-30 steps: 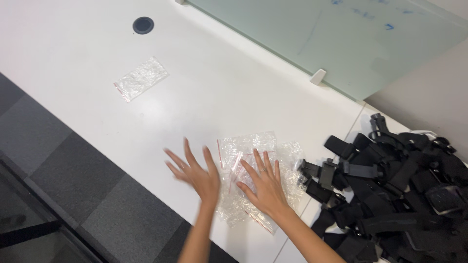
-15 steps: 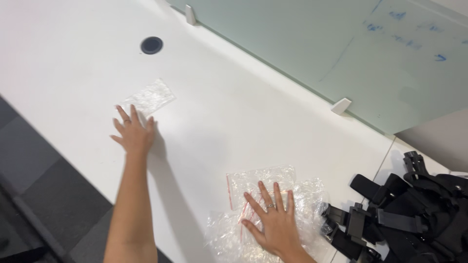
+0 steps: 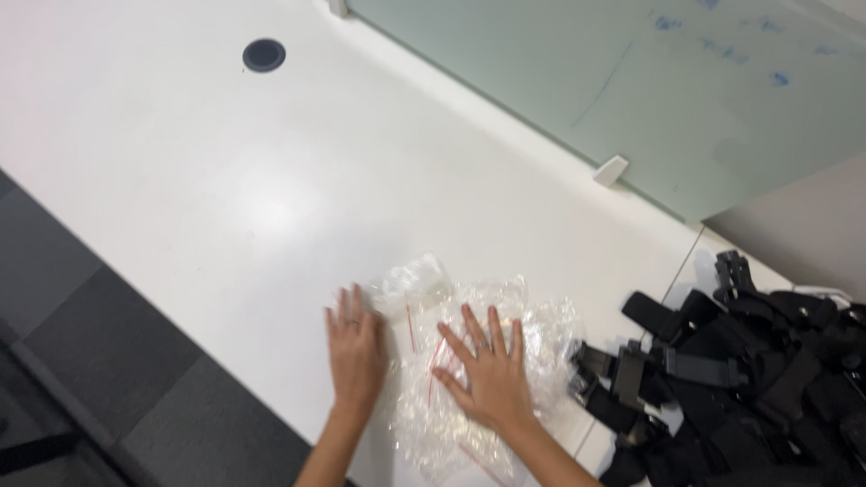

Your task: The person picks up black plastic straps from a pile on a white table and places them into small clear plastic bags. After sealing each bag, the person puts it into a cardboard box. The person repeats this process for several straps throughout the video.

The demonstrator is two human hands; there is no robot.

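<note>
Near edge of white desk (image 3: 225,207): clear plastic bags (image 3: 469,361) piled, thin, light, slippery. Left hand (image 3: 354,347) and right hand (image 3: 487,374) flat, open, pressing them. Pinch an edge to lift.

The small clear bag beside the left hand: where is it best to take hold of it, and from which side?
Probably the far corner of the small clear bag, approached from above. It lies flat on the white table; the left hand covers its near end and the bag pile overlaps its right. Only the far edge is free to pinch.
</note>
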